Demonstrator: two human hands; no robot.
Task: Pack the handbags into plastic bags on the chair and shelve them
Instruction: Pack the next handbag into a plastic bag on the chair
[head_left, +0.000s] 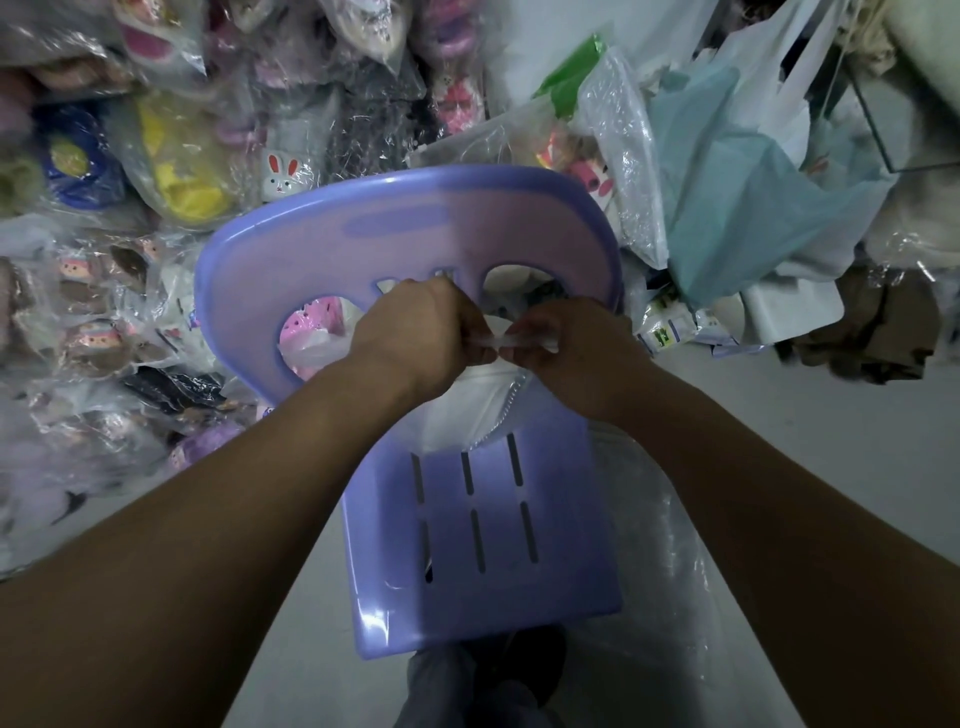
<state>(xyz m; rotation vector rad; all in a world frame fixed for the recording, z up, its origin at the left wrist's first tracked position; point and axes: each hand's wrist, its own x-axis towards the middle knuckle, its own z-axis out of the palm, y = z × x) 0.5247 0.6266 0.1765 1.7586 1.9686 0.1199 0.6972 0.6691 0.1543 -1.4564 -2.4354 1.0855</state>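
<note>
Both the left hand (421, 332) and right hand (566, 353) pinch crinkly clear plastic bag (501, 343) film over the slotted lilac chair (478, 545).

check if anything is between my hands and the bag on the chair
Nothing visible does. The left hand and the right hand both pinch the top of the clear plastic bag, directly above the white handbag lying on the purple chair. No shelf can be made out, so that path cannot be judged.
</note>
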